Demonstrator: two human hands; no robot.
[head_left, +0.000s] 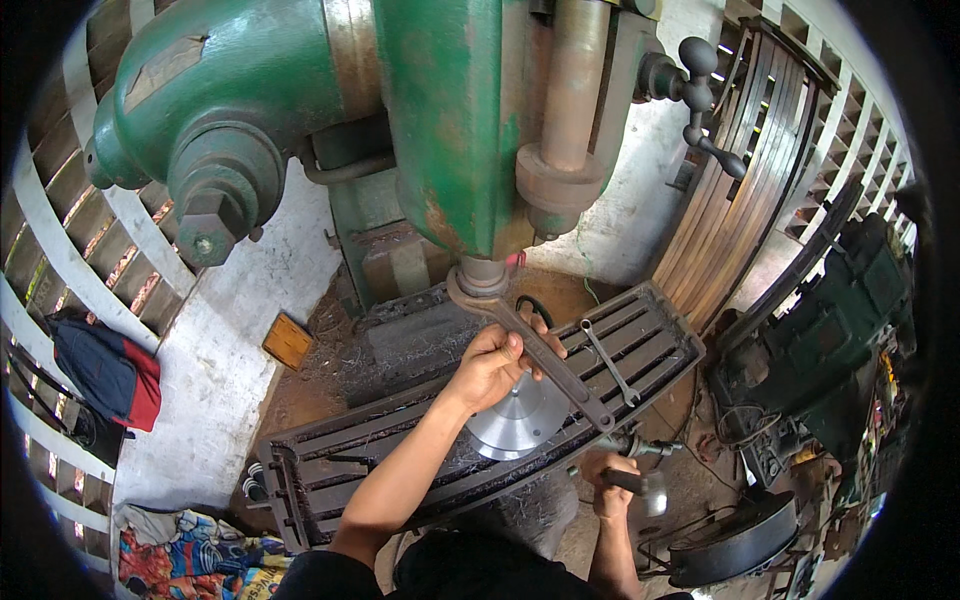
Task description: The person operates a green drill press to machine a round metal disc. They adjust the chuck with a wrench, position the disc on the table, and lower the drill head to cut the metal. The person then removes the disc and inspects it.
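My left hand (490,368) is closed round a big dark wrench (560,375), whose jaw fits about the spindle (482,272) of a green milling machine (450,150). Lower and to the right, my right hand (606,478) grips a hammer (652,494), its metal head just right of my fingers and close below the wrench's free end. A shiny round metal workpiece (515,432) with a raised cone sits on the slotted machine table (400,430), partly behind my left hand. Right of the big wrench, a smaller spanner (612,365) lies across the table slots.
Overhead, a large green motor housing (240,70) and a ball-ended crank handle (698,100) jut out. Metal shavings litter the table. Dark machinery (810,330) stands at right, with a black wheel-like part (735,540) below. A backpack (105,365) and patterned cloth (200,555) are at left.
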